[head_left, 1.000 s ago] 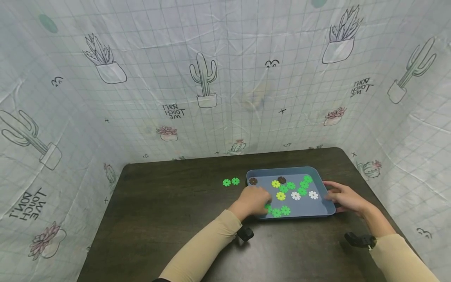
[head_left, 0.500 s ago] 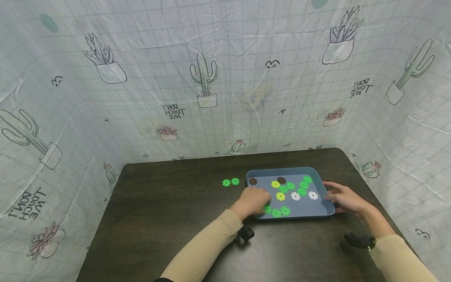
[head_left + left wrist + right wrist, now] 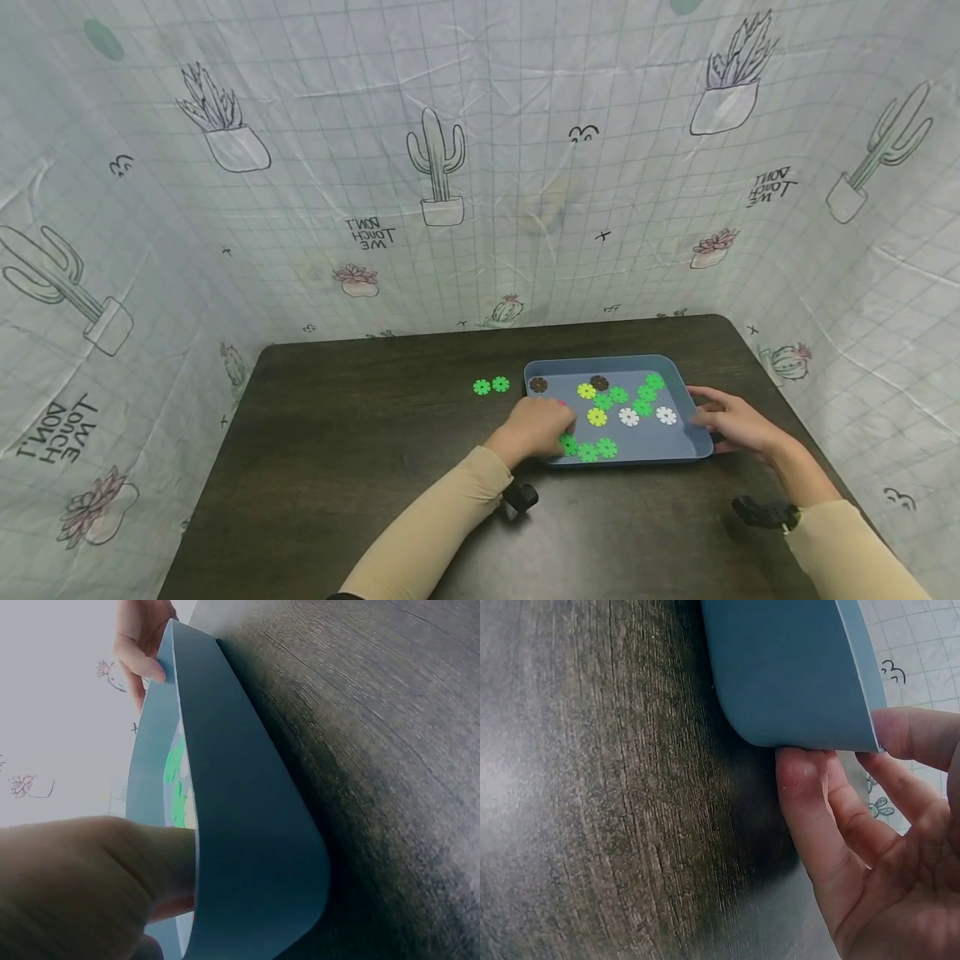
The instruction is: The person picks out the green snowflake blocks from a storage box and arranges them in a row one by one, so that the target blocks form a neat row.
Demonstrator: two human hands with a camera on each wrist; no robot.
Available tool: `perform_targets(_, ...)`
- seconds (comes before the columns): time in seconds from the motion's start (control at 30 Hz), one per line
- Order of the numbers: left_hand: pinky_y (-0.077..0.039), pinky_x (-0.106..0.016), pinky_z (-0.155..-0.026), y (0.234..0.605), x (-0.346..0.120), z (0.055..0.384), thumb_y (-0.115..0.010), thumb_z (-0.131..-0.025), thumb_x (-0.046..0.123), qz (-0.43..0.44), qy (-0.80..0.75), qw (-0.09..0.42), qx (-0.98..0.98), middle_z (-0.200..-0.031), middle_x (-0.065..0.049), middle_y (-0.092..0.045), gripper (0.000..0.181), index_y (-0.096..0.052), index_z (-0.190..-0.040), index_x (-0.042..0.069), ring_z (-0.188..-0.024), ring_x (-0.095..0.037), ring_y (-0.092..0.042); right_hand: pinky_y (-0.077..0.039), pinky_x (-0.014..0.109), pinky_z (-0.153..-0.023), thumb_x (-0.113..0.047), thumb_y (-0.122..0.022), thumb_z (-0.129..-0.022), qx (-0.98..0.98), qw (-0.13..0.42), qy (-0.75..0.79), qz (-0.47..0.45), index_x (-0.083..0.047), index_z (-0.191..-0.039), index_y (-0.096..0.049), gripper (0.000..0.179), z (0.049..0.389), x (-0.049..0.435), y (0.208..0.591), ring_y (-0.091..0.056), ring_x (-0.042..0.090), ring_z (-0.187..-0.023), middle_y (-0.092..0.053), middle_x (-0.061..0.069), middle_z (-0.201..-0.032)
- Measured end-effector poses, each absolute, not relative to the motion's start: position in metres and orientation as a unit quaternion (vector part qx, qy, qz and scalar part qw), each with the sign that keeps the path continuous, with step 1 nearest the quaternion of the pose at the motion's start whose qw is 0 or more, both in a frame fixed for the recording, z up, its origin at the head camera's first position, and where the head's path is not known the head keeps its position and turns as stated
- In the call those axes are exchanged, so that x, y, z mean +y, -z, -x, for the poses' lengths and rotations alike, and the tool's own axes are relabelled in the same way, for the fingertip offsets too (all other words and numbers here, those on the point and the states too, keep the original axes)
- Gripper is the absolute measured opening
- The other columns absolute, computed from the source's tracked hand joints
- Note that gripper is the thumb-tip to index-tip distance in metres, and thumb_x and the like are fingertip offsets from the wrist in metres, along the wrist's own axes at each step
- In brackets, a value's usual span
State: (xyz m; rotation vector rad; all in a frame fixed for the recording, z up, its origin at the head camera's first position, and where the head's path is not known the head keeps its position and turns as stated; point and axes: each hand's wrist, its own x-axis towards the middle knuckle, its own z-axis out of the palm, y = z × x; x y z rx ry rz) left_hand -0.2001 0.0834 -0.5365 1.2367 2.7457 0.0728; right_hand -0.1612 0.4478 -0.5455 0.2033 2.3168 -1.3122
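Observation:
A shallow blue-grey tray (image 3: 660,450) on the table holds several flower-shaped plastic discs: green (image 3: 587,452), yellow (image 3: 596,417), white (image 3: 628,417) and brown (image 3: 538,384). My left hand (image 3: 532,427) reaches over the tray's left end, its fingers bent down inside beside the green discs. A small pink bit (image 3: 562,402) shows at that hand's far edge. Its fingertips are hidden in both the head and left wrist views. At the other end, my right hand (image 3: 738,423) pinches the tray's rim, thumb inside and fingers outside, plain in the right wrist view (image 3: 907,817).
Two green discs (image 3: 491,386) lie on the dark wooden table (image 3: 360,433), left of the tray. A patterned cloth (image 3: 480,167) hangs around the back and sides. A black wrist camera (image 3: 521,497) sits below the left hand, near the tray's front edge.
My left hand shifts only slightly within the tray's left end, and a pink bit now shows beside it. The right hand keeps its hold on the rim.

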Motion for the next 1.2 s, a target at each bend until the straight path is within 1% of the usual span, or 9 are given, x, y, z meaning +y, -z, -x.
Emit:
perform_targets(0.1,-0.047,-0.031,-0.059,0.537,0.08,0.201,-0.081,-0.085,0.023,-0.407,-0.056,0.077,0.908,-0.081,0.016,-0.061,0.013,-0.071,-0.093,0.027,-0.069,-0.005,-0.056,-0.059,0.052,-0.082,-0.021,-0.06,-0.104,0.843,0.234,0.477,-0.08,0.002,-0.162,-0.016,0.076,0.161,0.447,0.546,-0.054,0.052,-0.124,-0.04,0.042,-0.145)
perform_targets(0.2,-0.046,-0.031,-0.06,0.538,0.077,0.202,-0.078,-0.087,0.02,-0.404,-0.091,0.086,0.906,-0.078,0.016,-0.06,0.01,-0.073,-0.092,0.027,-0.069,-0.004,-0.055,-0.059,0.052,-0.082,-0.02,-0.059,-0.104,0.844,0.235,0.476,-0.081,0.002,-0.162,-0.016,0.076,0.162,0.446,0.546,-0.054,0.052,-0.124,-0.04,0.042,-0.145)
perform_targets(0.33,-0.046,-0.03,-0.06,0.538,0.074,0.204,-0.076,-0.089,0.02,-0.4,-0.134,0.094,0.902,-0.075,0.018,-0.059,0.007,-0.075,-0.093,0.026,-0.069,0.0,-0.055,-0.059,0.052,-0.083,-0.02,-0.059,-0.104,0.844,0.234,0.477,-0.08,0.002,-0.162,-0.015,0.076,0.163,0.447,0.544,-0.054,0.052,-0.124,-0.041,0.041,-0.144)
perform_targets(0.5,-0.046,-0.028,-0.062,0.54,0.072,0.204,-0.075,-0.091,0.021,-0.384,-0.175,0.107,0.9,-0.077,0.02,-0.061,0.007,-0.076,-0.096,0.025,-0.07,0.002,-0.056,-0.059,0.052,-0.083,-0.021,-0.059,-0.104,0.842,0.234,0.479,-0.079,0.003,-0.162,-0.016,0.076,0.163,0.447,0.544,-0.054,0.051,-0.123,-0.041,0.041,-0.144)
perform_targets(0.7,-0.047,-0.027,-0.067,0.536,0.067,0.205,-0.074,-0.093,0.024,-0.353,-0.209,0.1,0.906,-0.079,0.021,-0.063,0.008,-0.077,-0.1,0.025,-0.072,0.003,-0.057,-0.059,0.052,-0.083,-0.02,-0.06,-0.104,0.84,0.233,0.484,-0.079,0.003,-0.162,-0.015,0.077,0.161,0.445,0.545,-0.054,0.053,-0.124,-0.041,0.041,-0.144)
perform_targets(0.83,-0.046,-0.023,-0.064,0.534,0.062,0.207,-0.075,-0.091,0.023,-0.334,-0.229,0.085,0.91,-0.077,0.021,-0.062,0.011,-0.078,-0.102,0.024,-0.069,0.004,-0.056,-0.059,0.052,-0.083,-0.019,-0.061,-0.103,0.84,0.231,0.485,-0.079,0.004,-0.162,-0.015,0.078,0.16,0.444,0.544,-0.053,0.056,-0.125,-0.042,0.042,-0.144)
perform_targets(0.97,-0.045,-0.02,-0.059,0.532,0.056,0.21,-0.074,-0.09,0.02,-0.319,-0.263,0.082,0.907,-0.077,0.019,-0.063,0.013,-0.078,-0.102,0.02,-0.067,0.004,-0.056,-0.059,0.052,-0.082,-0.02,-0.061,-0.103,0.843,0.23,0.48,-0.078,0.004,-0.162,-0.015,0.078,0.159,0.443,0.543,-0.052,0.057,-0.125,-0.041,0.042,-0.144)
perform_targets(1.07,-0.046,-0.02,-0.057,0.531,0.051,0.214,-0.073,-0.09,0.018,-0.309,-0.286,0.08,0.904,-0.079,0.017,-0.065,0.012,-0.078,-0.101,0.018,-0.066,0.003,-0.057,-0.059,0.052,-0.082,-0.02,-0.06,-0.103,0.845,0.23,0.476,-0.078,0.004,-0.162,-0.015,0.078,0.16,0.442,0.542,-0.052,0.057,-0.126,-0.041,0.043,-0.144)
perform_targets(1.2,-0.046,-0.02,-0.057,0.531,0.046,0.219,-0.073,-0.089,0.018,-0.292,-0.314,0.079,0.9,-0.079,0.016,-0.066,0.01,-0.077,-0.098,0.019,-0.066,0.003,-0.058,-0.059,0.052,-0.082,-0.021,-0.061,-0.103,0.847,0.231,0.472,-0.079,0.004,-0.162,-0.015,0.078,0.16,0.442,0.542,-0.05,0.058,-0.127,-0.041,0.043,-0.144)
